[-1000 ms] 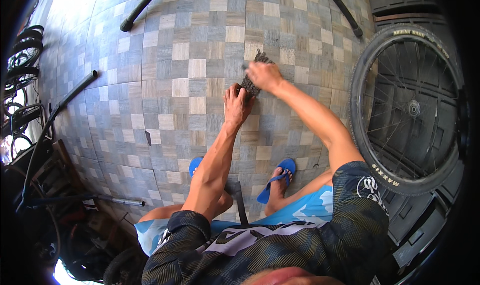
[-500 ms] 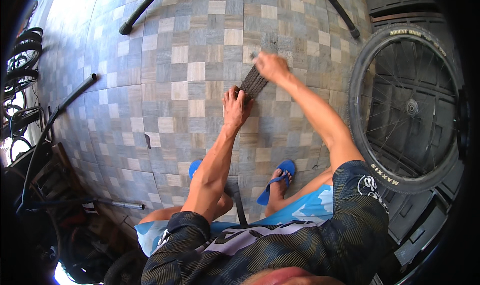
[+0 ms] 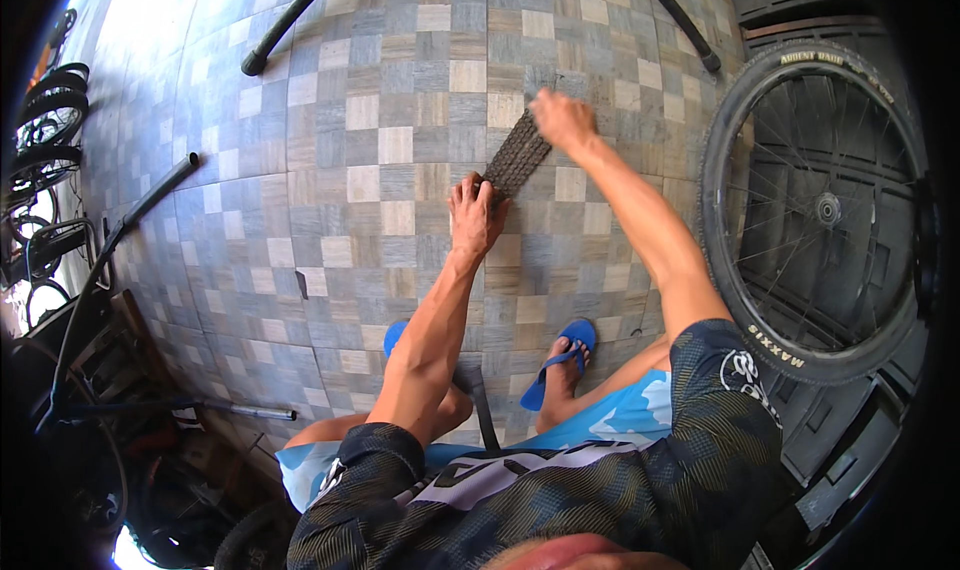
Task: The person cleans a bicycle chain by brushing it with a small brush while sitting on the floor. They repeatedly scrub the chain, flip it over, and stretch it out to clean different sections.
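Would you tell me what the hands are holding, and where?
A knobby tyre strip on the floor: the right hand grips its far end, the left hand presses on its near end.
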`<move>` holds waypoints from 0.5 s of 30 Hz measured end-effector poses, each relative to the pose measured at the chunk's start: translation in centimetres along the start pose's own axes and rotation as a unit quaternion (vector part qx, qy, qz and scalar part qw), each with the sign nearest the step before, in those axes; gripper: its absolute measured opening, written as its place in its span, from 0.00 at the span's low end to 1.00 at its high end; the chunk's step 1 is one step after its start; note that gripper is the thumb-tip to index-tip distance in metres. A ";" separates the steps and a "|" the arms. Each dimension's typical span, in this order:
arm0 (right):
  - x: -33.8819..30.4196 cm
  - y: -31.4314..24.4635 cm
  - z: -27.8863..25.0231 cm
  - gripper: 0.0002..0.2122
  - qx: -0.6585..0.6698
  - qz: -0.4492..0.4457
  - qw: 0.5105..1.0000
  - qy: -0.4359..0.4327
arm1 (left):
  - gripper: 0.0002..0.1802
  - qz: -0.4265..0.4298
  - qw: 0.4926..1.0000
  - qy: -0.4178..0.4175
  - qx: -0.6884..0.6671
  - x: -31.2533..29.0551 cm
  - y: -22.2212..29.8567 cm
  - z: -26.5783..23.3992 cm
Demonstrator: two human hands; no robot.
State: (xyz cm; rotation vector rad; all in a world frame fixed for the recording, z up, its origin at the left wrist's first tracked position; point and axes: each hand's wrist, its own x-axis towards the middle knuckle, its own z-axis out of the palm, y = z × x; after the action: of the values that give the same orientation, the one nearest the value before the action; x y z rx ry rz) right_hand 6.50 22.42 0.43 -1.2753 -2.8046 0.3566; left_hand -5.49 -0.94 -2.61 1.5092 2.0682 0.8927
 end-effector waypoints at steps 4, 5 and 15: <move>-3.3 -4.0 1.8 0.16 0.044 -0.082 0.992 -0.084 | 0.19 -0.010 1.000 -0.003 0.004 -0.7 -0.4 0.0; -2.7 -2.9 1.5 0.16 0.056 -0.051 0.997 -0.029 | 0.19 -0.011 1.000 -0.003 0.005 -0.5 -0.6 -0.3; -1.6 -2.7 1.8 0.18 0.089 0.022 0.992 -0.086 | 0.21 -0.005 1.000 0.010 0.017 -0.1 -0.7 -0.3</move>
State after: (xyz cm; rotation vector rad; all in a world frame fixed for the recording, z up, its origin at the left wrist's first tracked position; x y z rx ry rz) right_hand 5.31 19.12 -0.63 -1.3280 -2.8043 0.7350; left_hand -6.18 -1.24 -2.90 1.5127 2.1118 0.8772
